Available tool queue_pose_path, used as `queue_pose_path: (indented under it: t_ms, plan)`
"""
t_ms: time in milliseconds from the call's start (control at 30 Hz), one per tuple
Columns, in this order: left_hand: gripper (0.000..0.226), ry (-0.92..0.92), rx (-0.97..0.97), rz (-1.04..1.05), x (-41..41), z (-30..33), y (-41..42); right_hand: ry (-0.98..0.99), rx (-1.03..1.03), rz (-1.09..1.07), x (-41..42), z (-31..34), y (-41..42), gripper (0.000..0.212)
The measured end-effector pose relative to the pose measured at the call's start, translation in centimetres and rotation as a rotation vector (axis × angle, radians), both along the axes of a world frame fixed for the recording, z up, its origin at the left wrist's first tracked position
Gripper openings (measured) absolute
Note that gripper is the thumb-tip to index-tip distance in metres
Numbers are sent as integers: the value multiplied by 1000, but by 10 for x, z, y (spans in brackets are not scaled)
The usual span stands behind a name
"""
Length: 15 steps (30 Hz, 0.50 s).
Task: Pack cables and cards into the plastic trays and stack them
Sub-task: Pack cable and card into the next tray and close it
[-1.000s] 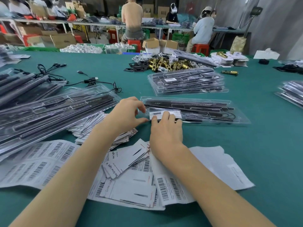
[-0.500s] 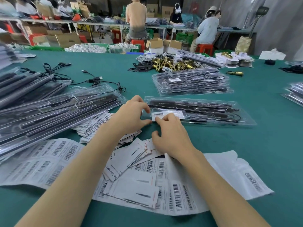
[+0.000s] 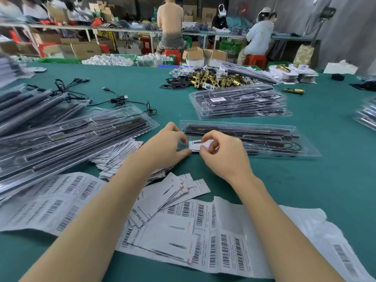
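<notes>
A clear plastic tray with black bars and a cable lies on the green table just beyond my hands. At its left end sits a small white label. My right hand pinches the label's right edge between thumb and forefinger. My left hand grips the tray's left end, fingers curled over its rim and thumb under it. A finished stack of filled trays stands behind. White cards lie fanned near my forearms, over barcode sticker sheets.
A big pile of filled trays slopes at the left, with loose black USB cables behind it. Brass lock parts are heaped further back. More trays sit at the right edge. People work at benches beyond the table.
My right hand has lifted from pressing flat on the label and now pinches its edge. My left hand stays at the tray's left end. The view has shifted slightly closer.
</notes>
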<state>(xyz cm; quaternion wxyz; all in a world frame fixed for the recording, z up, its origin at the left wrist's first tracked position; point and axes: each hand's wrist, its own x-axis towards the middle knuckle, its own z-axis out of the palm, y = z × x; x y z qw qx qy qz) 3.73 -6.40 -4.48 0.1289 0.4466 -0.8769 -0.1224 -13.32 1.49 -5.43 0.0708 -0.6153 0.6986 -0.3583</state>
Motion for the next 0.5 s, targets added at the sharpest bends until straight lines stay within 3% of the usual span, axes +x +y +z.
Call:
queue_pose_path:
  t_ms: [67, 133, 300, 400, 500]
  plan:
    - [34, -6, 7, 10, 1, 0, -1, 234, 7, -51, -4, -4, -1, 20]
    - [34, -27, 44, 16, 2, 1, -3, 342, -30, -87, -5, -6, -1, 21]
    - [34, -79, 72, 31, 1, 3, -5, 346, -70, 47, -10, -9, -3, 17]
    - [37, -19, 119, 58, 3, 10, -3, 336, -68, 57, -10, -11, -4, 18]
    - [25, 93, 144, 176, -6, 8, -2, 355, -54, 62, -9, -12, -3, 22]
